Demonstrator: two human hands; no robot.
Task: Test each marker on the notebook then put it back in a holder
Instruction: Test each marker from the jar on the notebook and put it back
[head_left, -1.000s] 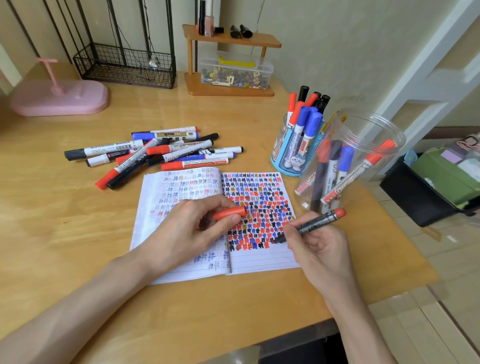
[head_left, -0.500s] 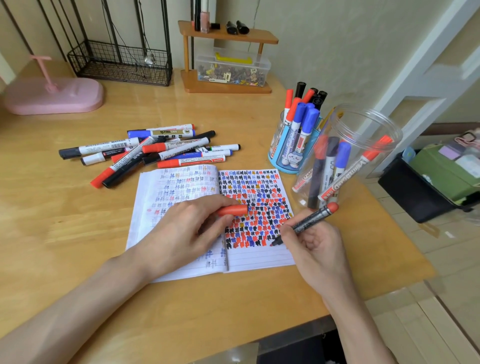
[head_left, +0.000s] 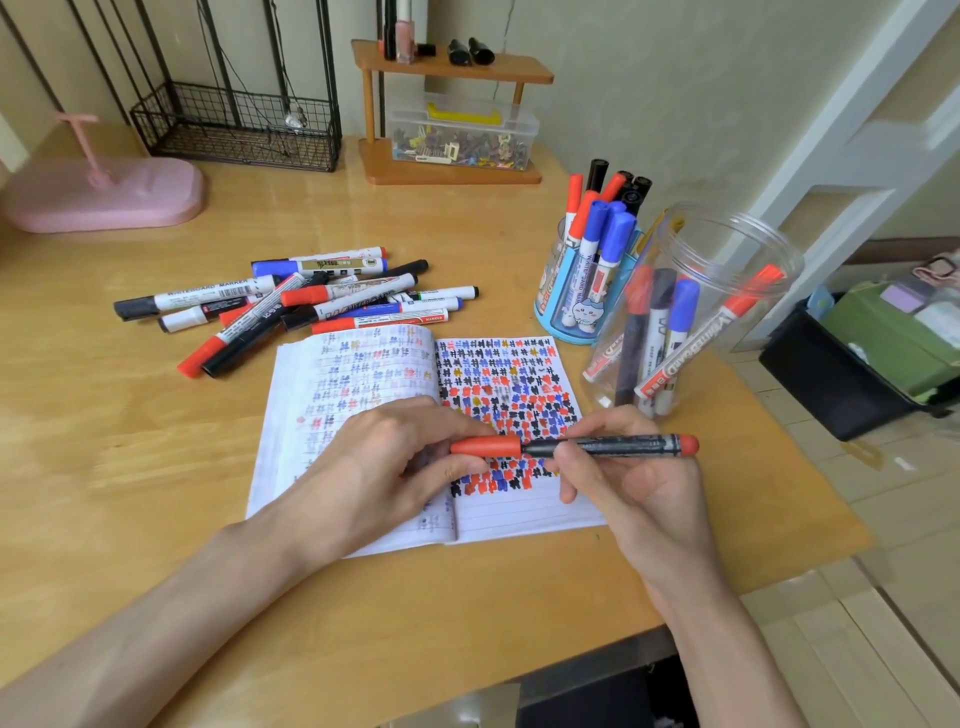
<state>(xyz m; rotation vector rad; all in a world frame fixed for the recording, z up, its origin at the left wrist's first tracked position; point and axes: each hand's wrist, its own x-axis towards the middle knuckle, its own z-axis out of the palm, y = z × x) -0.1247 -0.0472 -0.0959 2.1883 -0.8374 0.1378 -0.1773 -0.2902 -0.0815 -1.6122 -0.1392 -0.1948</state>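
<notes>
An open notebook (head_left: 519, 514) lies on the desk, its right page filled with red, blue and black marks. My right hand (head_left: 628, 483) grips a dark marker with a red end (head_left: 618, 446), held level above the page. My left hand (head_left: 384, 467) pinches its red cap (head_left: 485, 447), which meets the marker's tip. A pile of loose markers (head_left: 311, 306) lies behind the notebook. A blue holder (head_left: 558, 312) and a clear jar (head_left: 727, 249) at the right hold several markers.
A wooden shelf (head_left: 452, 70) with a clear box of small items, a black wire basket (head_left: 234, 130) and a pink stand (head_left: 104, 195) sit along the back. The desk's right edge drops to a tiled floor with a black bin (head_left: 831, 384).
My right hand lifted the marker's tip off the page and turned it level. The tip now meets the red cap in my left hand.
</notes>
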